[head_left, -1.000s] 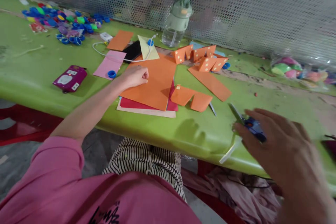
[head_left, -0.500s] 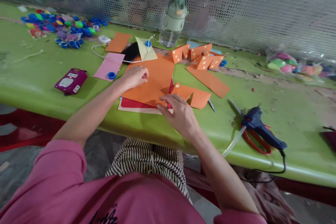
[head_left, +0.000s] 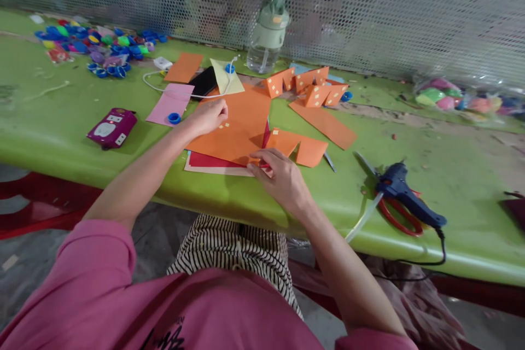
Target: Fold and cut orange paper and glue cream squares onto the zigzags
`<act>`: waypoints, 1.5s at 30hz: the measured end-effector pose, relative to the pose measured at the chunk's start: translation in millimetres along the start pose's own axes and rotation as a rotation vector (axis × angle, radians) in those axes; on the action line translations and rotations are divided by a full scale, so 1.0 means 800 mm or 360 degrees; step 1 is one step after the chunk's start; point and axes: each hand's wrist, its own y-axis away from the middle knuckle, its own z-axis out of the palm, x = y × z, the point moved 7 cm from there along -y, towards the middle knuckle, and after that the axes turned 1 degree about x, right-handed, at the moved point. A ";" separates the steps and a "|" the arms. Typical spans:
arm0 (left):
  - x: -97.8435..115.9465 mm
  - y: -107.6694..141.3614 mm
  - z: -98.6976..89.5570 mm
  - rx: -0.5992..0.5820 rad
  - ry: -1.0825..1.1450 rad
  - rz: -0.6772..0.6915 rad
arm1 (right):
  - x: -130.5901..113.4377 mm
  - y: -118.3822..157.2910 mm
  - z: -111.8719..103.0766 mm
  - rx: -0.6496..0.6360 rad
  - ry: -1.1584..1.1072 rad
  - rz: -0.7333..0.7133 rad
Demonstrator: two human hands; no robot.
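Observation:
My left hand (head_left: 210, 116) rests over a large orange paper sheet (head_left: 250, 112), its fingers curled closed. What they hold, if anything, is hidden. Two tiny pale squares (head_left: 223, 126) lie on the sheet just below that hand. At the sheet's near right corner is my right hand (head_left: 282, 178), fingers bent, with a gap between thumb and forefinger. Beneath the orange sheet, red paper (head_left: 213, 159) and a pale sheet (head_left: 205, 169) stick out. Beside my right hand stands a folded orange card (head_left: 314, 150) with a notch and a pale square.
Folded orange cards with pale squares (head_left: 318, 95) stand behind, near a bottle (head_left: 268, 33). To the right lie a glue gun (head_left: 404, 191) and red-handled scissors (head_left: 397, 219). A purple power socket (head_left: 112, 128), pink paper (head_left: 170, 103) and a phone (head_left: 204, 82) are leftward.
My left hand has drawn back slightly to the left, and two pale squares now show on the orange sheet beside it. My right hand stays nearly in place.

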 end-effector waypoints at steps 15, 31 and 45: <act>-0.002 -0.017 0.009 -0.0327 -0.0086 0.0299 | 0.006 0.016 0.002 -0.0015 -0.0069 -0.0009; 0.104 0.070 0.022 -0.0176 0.1234 0.0273 | 0.022 -0.002 -0.020 0.0400 -0.0596 0.0276; 0.122 0.077 0.031 -0.0135 0.0737 0.0281 | 0.037 0.006 -0.023 0.0437 -0.0533 0.0372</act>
